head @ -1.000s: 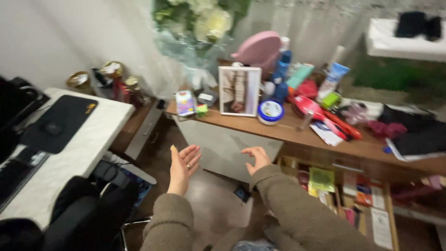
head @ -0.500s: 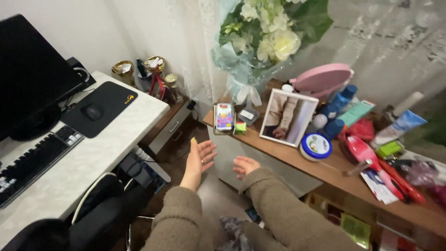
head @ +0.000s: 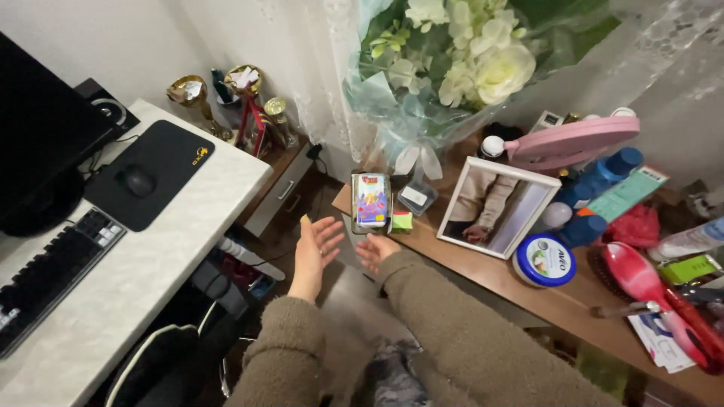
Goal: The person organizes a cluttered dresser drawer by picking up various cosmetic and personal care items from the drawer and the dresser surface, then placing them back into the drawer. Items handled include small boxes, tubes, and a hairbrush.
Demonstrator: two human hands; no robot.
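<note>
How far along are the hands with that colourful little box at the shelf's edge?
Nothing looks done: the colourful box stands upright at the wooden shelf end, untouched. In hand: nothing; the left hand and right hand are both open and empty just below it, the right one nearest. Left: closing a grip on the box, if that is the aim.

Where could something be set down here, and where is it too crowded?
Free: the white desk between the mouse pad and its near edge. The wooden shelf is crowded with a photo frame, a round tin and a hairbrush. Both hands are empty.
</note>
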